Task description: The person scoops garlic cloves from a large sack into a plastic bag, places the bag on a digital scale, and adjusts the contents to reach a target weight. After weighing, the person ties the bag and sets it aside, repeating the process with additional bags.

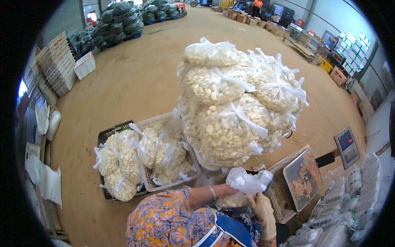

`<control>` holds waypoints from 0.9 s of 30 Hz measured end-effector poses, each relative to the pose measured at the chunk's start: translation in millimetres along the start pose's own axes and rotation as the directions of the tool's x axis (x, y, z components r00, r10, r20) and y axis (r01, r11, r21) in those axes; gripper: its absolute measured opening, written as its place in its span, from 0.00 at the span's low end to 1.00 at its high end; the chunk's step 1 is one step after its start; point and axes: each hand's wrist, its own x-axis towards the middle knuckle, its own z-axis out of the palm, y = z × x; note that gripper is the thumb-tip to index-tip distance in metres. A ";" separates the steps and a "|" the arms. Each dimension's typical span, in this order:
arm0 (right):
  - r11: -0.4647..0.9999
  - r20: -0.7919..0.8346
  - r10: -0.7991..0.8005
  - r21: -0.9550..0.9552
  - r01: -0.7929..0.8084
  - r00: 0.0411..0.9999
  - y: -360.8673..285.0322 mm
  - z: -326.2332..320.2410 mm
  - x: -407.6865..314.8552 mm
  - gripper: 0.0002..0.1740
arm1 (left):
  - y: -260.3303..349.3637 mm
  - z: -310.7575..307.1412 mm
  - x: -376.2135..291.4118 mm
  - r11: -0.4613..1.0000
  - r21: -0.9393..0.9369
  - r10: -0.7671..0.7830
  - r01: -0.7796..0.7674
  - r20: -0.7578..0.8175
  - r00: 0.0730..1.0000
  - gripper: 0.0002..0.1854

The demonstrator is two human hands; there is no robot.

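Note:
A clear plastic bag (234, 199) with pale peeled garlic cloves in its lower part is in front of my body. Its loose white top (247, 180) bunches up above my hands. My left hand (227, 189), a bangle at the wrist, grips the bag from the left, its fingers mostly hidden behind the film. On the other side, my gloved right hand (262, 207) pinches the bag just below the bunched top. Just right of my hands stands a platform scale (303, 179) with a stained metal plate and a lit display (347, 147).
A tall heap of tied garlic bags (231, 123) rises ahead. Left of it, a white crate (145, 177) and a black crate (106, 196) hold more bags. Packs of plastic film (339, 203) lie at right. Stacked crates (57, 63) line the left; a person (256, 7) stands far off.

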 end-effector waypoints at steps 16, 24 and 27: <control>0.942 0.087 0.101 -0.329 -0.067 0.991 50.5 -57.7 -60.1 0.22 | 56.7 -38.7 21.2 0.957 -0.174 0.259 -0.232 0.152 0.954 0.13; 0.794 -0.060 -0.030 0.605 0.060 0.998 78.6 -29.4 -123.6 0.24 | 68.2 -62.9 30.8 0.831 0.013 0.513 -0.556 0.369 0.775 0.09; 0.551 -0.255 0.066 0.816 0.178 0.965 72.3 -14.4 -128.4 0.30 | 70.3 -70.4 27.3 0.750 0.102 0.605 -0.654 0.295 0.740 0.09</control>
